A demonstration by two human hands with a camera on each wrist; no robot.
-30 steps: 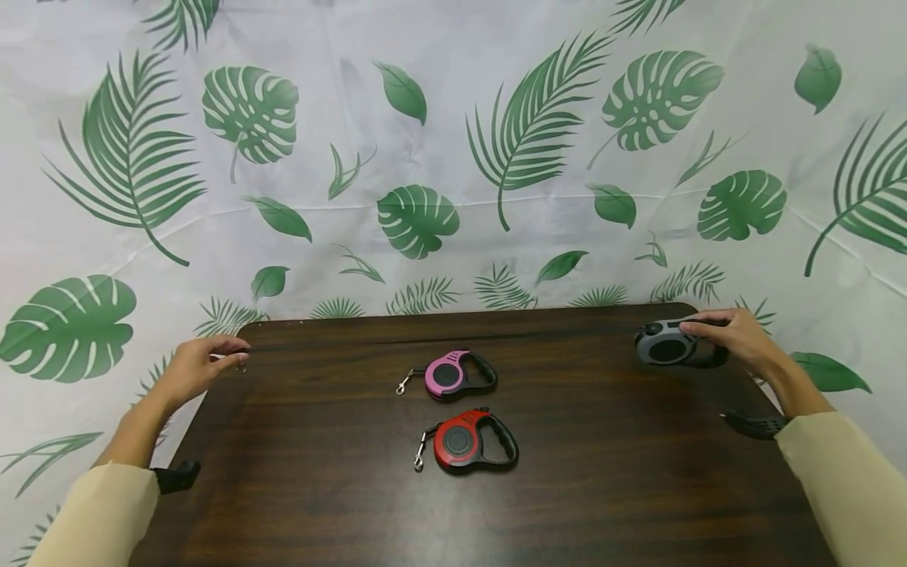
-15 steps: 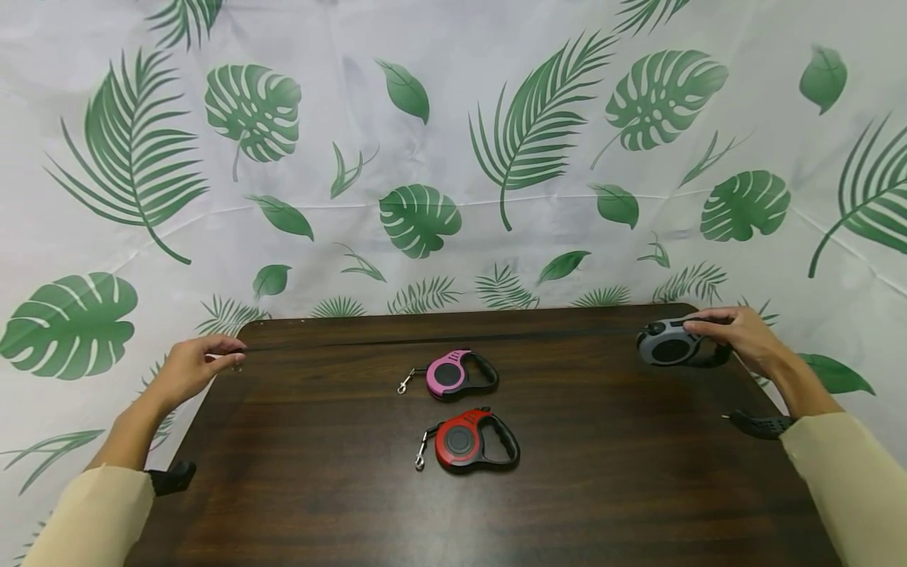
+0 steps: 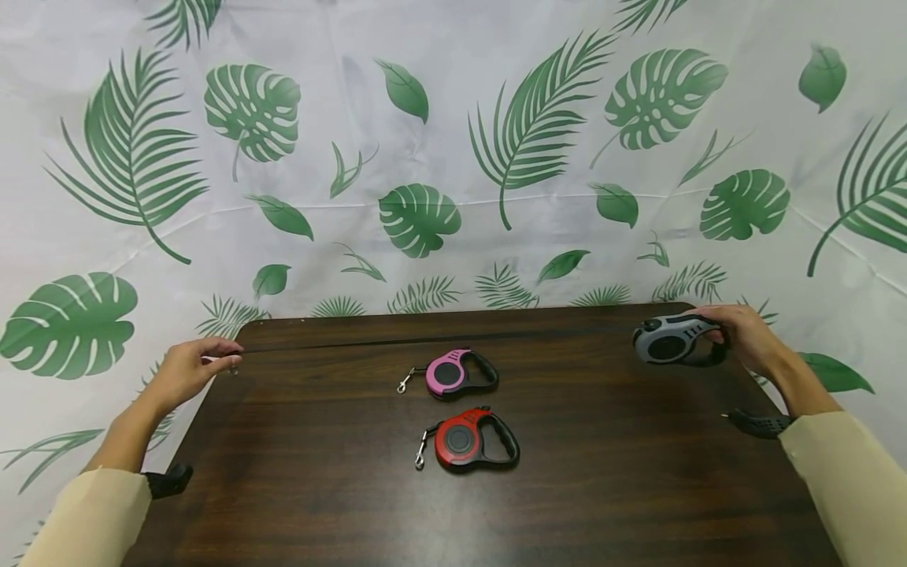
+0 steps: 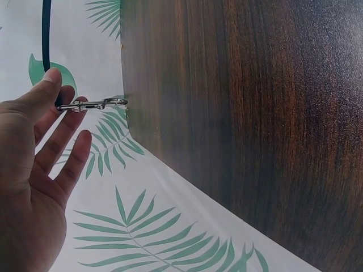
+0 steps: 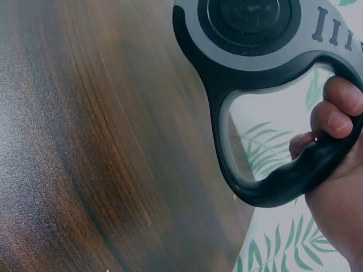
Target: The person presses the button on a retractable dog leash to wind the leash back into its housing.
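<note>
My right hand (image 3: 751,337) grips the black handle of a grey retractable dog leash (image 3: 662,340) above the table's far right corner. In the right wrist view, fingertips (image 5: 336,120) curl through the handle loop, under the grey casing (image 5: 309,39). A black strap (image 3: 425,340) runs taut from that casing across the back of the table to my left hand (image 3: 191,370). There, thumb and forefinger pinch the strap's end (image 4: 46,34), and a metal snap hook (image 4: 91,105) sticks out sideways from the fingers.
A pink retractable leash (image 3: 445,375) and a red one (image 3: 457,441) lie mid-table, their metal clips pointing left. Both hands are near the side edges of the dark wooden table (image 3: 319,488). Behind it hangs a leaf-print cloth (image 3: 439,118).
The right hand's hold has shifted: its thumb no longer lies along the casing's top, and the grey leash has moved slightly. The left hand has drifted a little left, with the strap still stretched.
</note>
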